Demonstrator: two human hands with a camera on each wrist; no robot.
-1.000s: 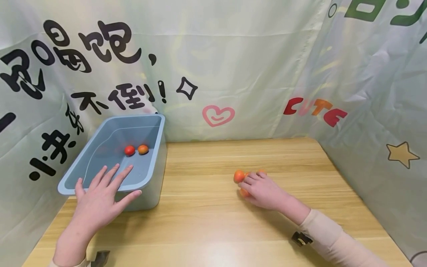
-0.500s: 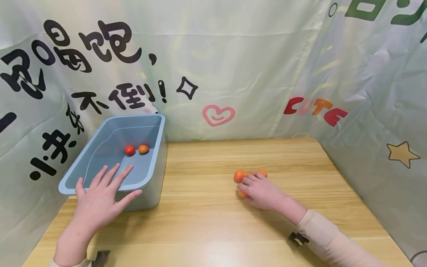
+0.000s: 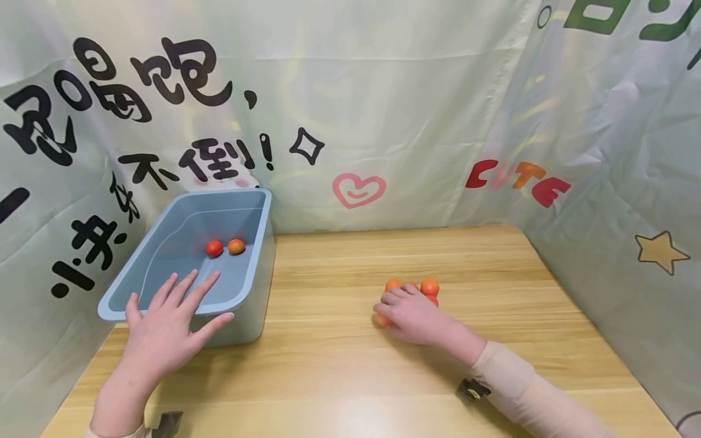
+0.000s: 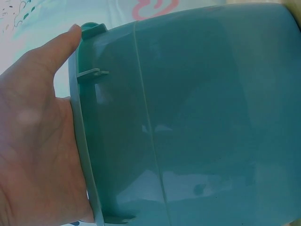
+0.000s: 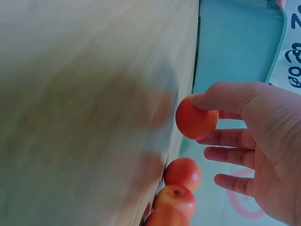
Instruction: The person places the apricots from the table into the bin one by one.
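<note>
My right hand (image 3: 413, 313) pinches an orange-red cherry tomato (image 5: 195, 120) between thumb and fingers, just over the table. Several more cherry tomatoes lie grouped around and behind that hand, among them an orange one (image 3: 430, 286) and another (image 3: 392, 284) partly covered by the fingers. My left hand (image 3: 167, 337) rests spread at the near rim of a blue plastic tub (image 3: 257, 267), fingers extended over the opening. In the left wrist view the thumb (image 4: 59, 49) lies along the tub's rim. Inside the tub sit a red tomato (image 3: 214, 248) and an orange one (image 3: 237, 246).
The wooden table (image 3: 328, 365) carries the tub at its left and the tomatoes right of centre. A printed cloth (image 3: 416, 121) hangs behind and along both sides of the table.
My right hand has shifted a little left with the tomato in its fingers, uncovering more of the tomatoes at its right. The left hand stays at the tub's rim.
</note>
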